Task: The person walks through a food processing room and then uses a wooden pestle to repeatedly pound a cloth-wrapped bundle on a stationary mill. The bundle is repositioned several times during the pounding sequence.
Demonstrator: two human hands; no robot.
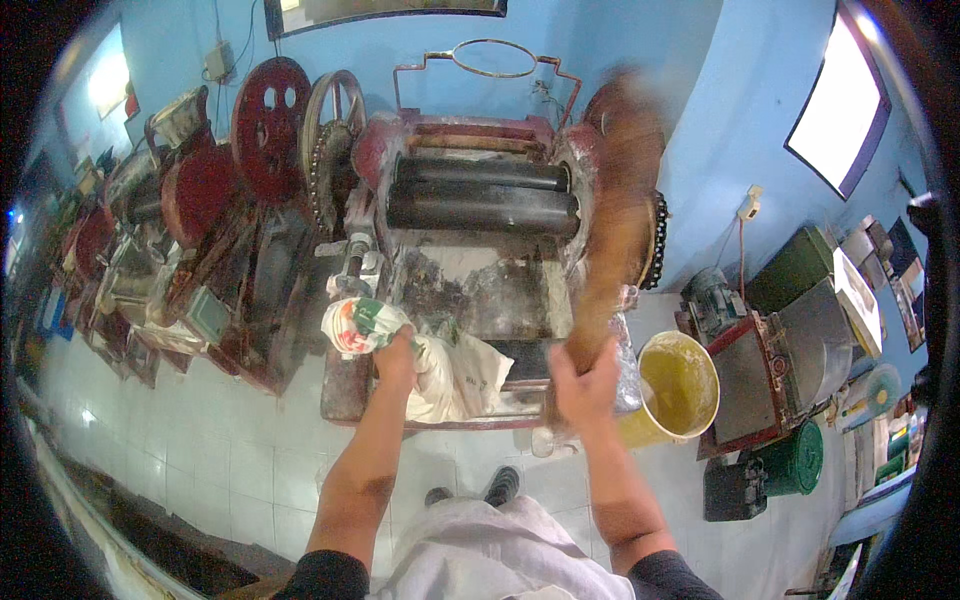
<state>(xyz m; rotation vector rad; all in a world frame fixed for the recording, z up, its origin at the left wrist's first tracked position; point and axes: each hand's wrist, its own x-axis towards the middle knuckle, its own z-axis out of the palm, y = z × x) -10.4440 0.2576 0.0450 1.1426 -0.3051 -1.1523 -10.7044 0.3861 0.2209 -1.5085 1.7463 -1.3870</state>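
My left hand (396,355) is closed round a bunched white cloth sack (455,375) with coloured print. One wad of the sack bulges to the left of my fist; the rest hangs over the front of a roller machine (480,210). In my right hand (586,385) is a long brown stick-like piece (612,220), smeared by motion and probably wooden. It rises from my fist past the right end of the machine's two dark rollers, wider toward its far end. Whitish powder and dark stains mark the machine's sloping bed.
A yellow bucket (680,385) stands on the tiled floor right of the machine. Beyond it are a motor (712,300), a metal-sided machine (740,370) and a green bin (797,457). More red machines with wheels (270,130) line the left. A blue wall rises behind.
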